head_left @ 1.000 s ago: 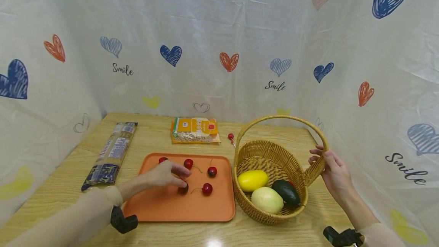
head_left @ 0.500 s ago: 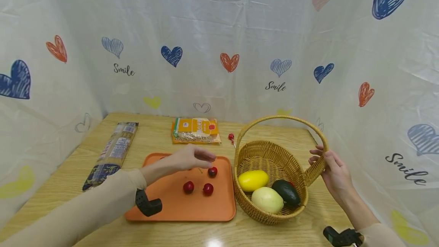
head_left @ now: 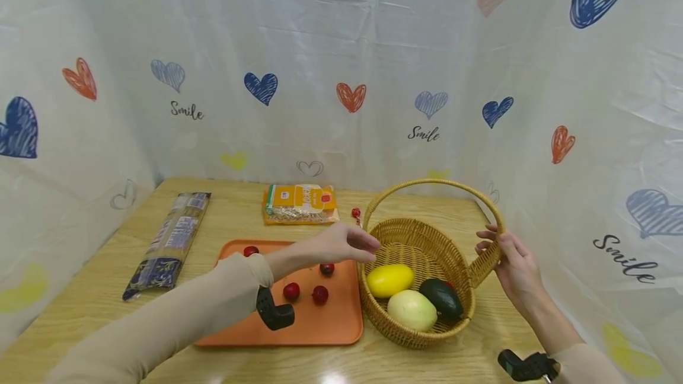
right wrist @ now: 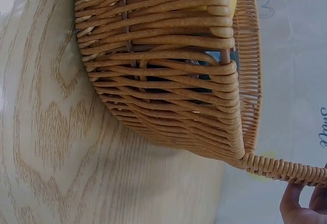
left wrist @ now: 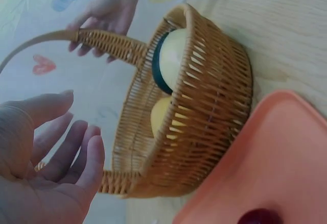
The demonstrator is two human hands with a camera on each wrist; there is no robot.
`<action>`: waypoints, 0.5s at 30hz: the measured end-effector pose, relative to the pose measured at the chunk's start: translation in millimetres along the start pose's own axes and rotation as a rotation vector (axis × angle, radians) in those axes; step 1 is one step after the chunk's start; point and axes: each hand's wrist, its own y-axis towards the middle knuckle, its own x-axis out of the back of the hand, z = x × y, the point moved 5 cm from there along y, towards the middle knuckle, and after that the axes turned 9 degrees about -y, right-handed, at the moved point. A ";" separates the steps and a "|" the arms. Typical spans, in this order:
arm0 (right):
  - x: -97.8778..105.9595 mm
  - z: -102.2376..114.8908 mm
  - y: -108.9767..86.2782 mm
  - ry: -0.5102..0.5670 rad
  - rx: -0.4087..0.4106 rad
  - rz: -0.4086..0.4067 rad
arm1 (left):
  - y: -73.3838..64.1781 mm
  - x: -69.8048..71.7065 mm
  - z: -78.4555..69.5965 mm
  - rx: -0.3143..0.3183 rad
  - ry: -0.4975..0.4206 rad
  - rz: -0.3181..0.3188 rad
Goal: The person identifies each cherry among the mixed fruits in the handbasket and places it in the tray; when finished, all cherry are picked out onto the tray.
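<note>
My left hand [head_left: 349, 243], fingers relaxed and holding nothing, hovers at the left side of a wicker basket [head_left: 397, 336]. In the left wrist view its fingers overlap the foot of the handle. My right hand [head_left: 516, 262] grips the right side of the basket's arched handle [head_left: 440, 181]. Inside the basket lie a yellow melon [head_left: 391, 280], a pale green melon [head_left: 412, 310] and a dark green avocado-like fruit [head_left: 441, 299]. A bit of red shows behind the dark one. Several cherries [head_left: 320, 295] sit on an orange tray [head_left: 320, 333], partly hidden by my left arm.
A long packet with a dark blue end [head_left: 168, 248] lies left of the tray. Behind the tray is an orange bag of grain [head_left: 300, 204]. A red lollipop [head_left: 356, 213] lies near the basket's back left. A curtain with printed hearts [head_left: 267, 135] closes off the table's back.
My left hand has moved right and up, from a cherry on the tray to the basket's left side. The right hand keeps its grip on the handle. The head view has shifted slightly.
</note>
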 end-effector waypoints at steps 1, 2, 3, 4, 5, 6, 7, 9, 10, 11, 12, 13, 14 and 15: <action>-0.4 0.1 0.3 -0.005 0.002 0.000 | 1.9 -2.2 -1.2 -0.002 -0.003 0.004; -0.8 0.3 0.6 -0.010 0.003 -0.001 | 4.1 -4.5 -2.4 -0.004 -0.004 0.007; -1.1 0.3 0.8 -0.013 0.003 -0.001 | 6.5 -6.9 -3.6 -0.007 0.002 0.010; -1.3 0.4 1.0 -0.017 0.004 -0.001 | 9.1 -9.3 -4.6 -0.013 0.005 0.012; -1.4 0.3 1.1 -0.017 0.004 0.000 | 12.5 -11.9 -5.6 -0.019 -0.001 0.013; -1.5 0.3 1.2 -0.019 0.005 0.000 | 16.2 -14.8 -6.4 -0.026 -0.012 0.017; -1.4 0.3 1.2 -0.020 0.005 0.000 | 20.1 -18.0 -7.4 -0.032 -0.021 0.020; -1.3 0.3 1.0 -0.015 0.005 0.001 | 28.8 -24.8 -9.0 -0.040 -0.053 0.029; -1.4 0.3 0.9 -0.012 0.006 0.001 | 33.3 -28.4 -9.7 -0.040 -0.076 0.033; -1.4 0.3 0.8 -0.009 0.006 0.002 | 38.1 -32.1 -10.0 -0.039 -0.097 0.039; -1.4 0.4 0.5 -0.008 0.006 0.001 | 42.8 -35.8 -10.5 -0.037 -0.108 0.040; -1.5 0.5 0.2 -0.007 0.006 0.000 | 47.7 -39.5 -11.1 -0.036 -0.112 0.041; -1.6 0.6 -0.1 -0.006 0.006 -0.001 | 52.6 -43.0 -11.6 -0.038 -0.111 0.040; -1.7 0.7 -0.4 -0.007 0.007 -0.003 | 57.4 -46.4 -12.1 -0.040 -0.099 0.038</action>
